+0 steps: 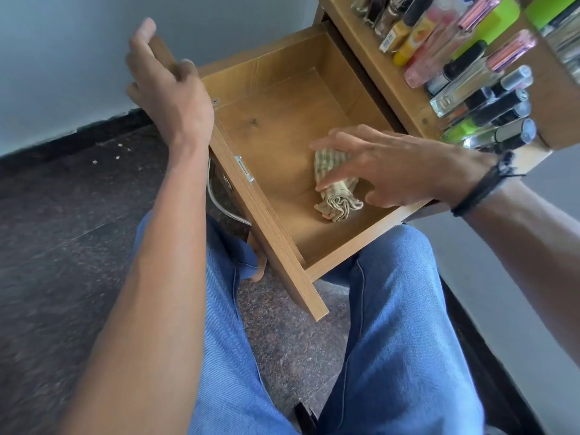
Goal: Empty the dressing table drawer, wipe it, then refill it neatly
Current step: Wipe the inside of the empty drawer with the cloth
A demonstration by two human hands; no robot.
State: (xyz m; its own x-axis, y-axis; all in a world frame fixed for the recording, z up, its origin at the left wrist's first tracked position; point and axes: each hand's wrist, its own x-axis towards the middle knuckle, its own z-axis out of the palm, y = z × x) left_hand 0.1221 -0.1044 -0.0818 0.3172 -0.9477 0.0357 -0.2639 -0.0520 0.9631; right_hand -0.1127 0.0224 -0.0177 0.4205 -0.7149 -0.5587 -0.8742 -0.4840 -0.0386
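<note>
Inspector: The drawer stands pulled out from the dressing table, above the person's knees. A bunched, striped cloth lies on the drawer floor, toward its right side wall.

Clerk: And the hands?

Inspector: The left hand grips the far end of the drawer's front panel, fingers curled round the edge. The right hand rests on the cloth, fingers straight and spread, pressing it to the wood.

Clerk: The table top?

Inspector: Bottles stand on it in close rows, just beside the drawer.
</note>
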